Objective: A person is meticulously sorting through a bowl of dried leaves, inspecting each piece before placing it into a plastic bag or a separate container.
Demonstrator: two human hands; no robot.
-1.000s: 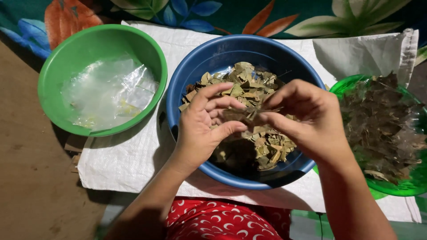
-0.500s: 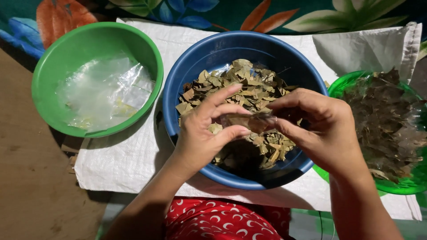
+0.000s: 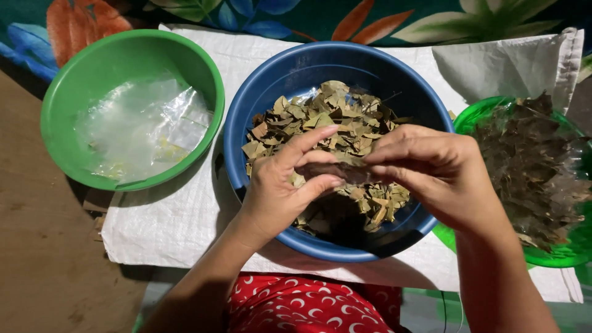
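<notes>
Leaves fill two of the three bowls lined up on a white woven sack (image 3: 185, 222). At the far left sits a green bowl (image 3: 68, 105) holding crumpled clear plastic bags (image 3: 145, 126). Next comes a blue basin (image 3: 290, 80), its floor covered with torn pieces of dry olive-brown leaf (image 3: 333, 114). Above the basin's near half, the left hand (image 3: 283, 185) pinches one end of a dark dried leaf (image 3: 348, 172) between thumb and fingertips, its grip clenched on that end. The leaf lies level between the two hands, just above the torn pieces. The right hand (image 3: 438, 172) holds the leaf's other end in the same thumb-and-finger grip, knuckles turned upward. To the right, partly behind that wrist, a bright green bowl (image 3: 555, 256) is heaped with whole dark dried leaves (image 3: 530, 166). A folded white cloth (image 3: 499, 65) lies behind it. Red fabric with white crescents (image 3: 308, 305) shows at the bottom edge, and a floral-printed cloth (image 3: 370, 18) runs along the top.
</notes>
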